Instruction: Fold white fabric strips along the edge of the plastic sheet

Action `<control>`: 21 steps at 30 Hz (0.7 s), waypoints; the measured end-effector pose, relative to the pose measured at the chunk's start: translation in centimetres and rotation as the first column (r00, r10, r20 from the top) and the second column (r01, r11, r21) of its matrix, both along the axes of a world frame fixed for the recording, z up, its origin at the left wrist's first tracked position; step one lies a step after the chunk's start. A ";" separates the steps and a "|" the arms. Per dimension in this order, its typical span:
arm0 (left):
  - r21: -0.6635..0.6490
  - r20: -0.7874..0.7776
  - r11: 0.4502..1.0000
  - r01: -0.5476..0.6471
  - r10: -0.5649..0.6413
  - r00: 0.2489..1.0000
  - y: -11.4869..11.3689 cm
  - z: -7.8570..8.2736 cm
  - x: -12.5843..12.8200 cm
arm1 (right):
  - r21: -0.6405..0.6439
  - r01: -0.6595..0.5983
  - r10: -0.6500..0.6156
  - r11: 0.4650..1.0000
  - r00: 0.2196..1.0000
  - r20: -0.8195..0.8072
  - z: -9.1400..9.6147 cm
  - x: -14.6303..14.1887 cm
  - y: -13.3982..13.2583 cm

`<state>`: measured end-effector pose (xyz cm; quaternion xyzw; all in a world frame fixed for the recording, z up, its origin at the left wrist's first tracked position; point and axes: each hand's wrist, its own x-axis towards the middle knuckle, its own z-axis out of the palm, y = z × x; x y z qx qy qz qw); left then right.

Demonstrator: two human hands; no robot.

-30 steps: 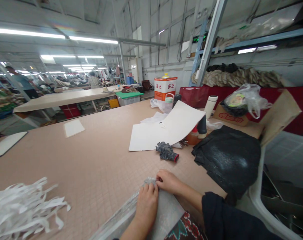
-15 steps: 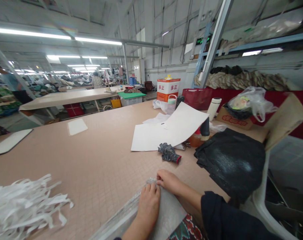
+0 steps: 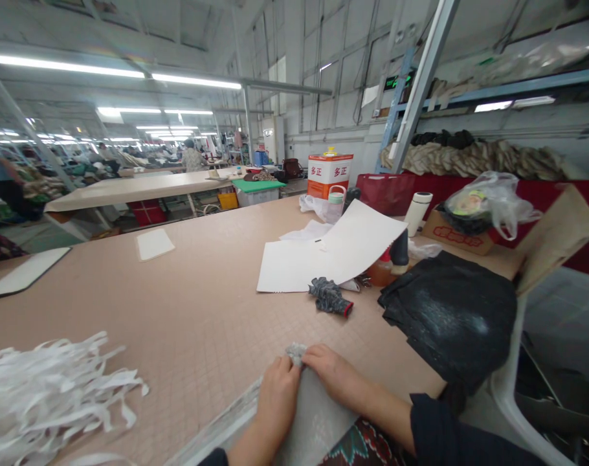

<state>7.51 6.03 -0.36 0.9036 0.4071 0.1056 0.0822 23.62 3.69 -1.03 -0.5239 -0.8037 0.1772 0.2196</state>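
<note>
My left hand (image 3: 277, 401) lies with its fingers curled on a grey, plastic-wrapped piece of fabric (image 3: 314, 421) at the near edge of the tan table (image 3: 188, 304). My right hand (image 3: 333, 372) pinches the crumpled far corner (image 3: 295, 353) of that piece, right beside my left fingertips. Both hands are closed on it. A dark sleeve covers my right forearm.
A heap of white strips (image 3: 46, 395) lies at the near left. Further out are a grey glove with a red cuff (image 3: 329, 296), curled white sheets (image 3: 331, 252), a black cloth (image 3: 450, 310) on a chair, bottles, a white-and-orange canister (image 3: 329, 173) and a bagged box (image 3: 469, 213). People work at distant tables.
Both hands have slid slightly toward me along the wrapped fabric, staying together at its corner. The view has shifted a little to the right.
</note>
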 end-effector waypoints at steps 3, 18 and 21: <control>0.093 -0.149 0.992 0.089 -0.074 0.986 -0.4 0.0 -0.5 | 0.051 -0.076 0.069 0.996 0.988 0.136 0.4 -0.4 -0.6; 0.108 -0.148 0.991 0.075 -0.059 0.987 -4.5 -0.2 -19.0 | -0.003 -0.145 0.145 0.989 0.983 0.111 0.4 -0.1 -1.2; 0.060 -0.155 0.998 0.031 -0.021 0.988 -5.8 0.4 -22.4 | -0.044 -0.143 0.148 0.989 0.979 0.140 0.6 -0.2 -1.4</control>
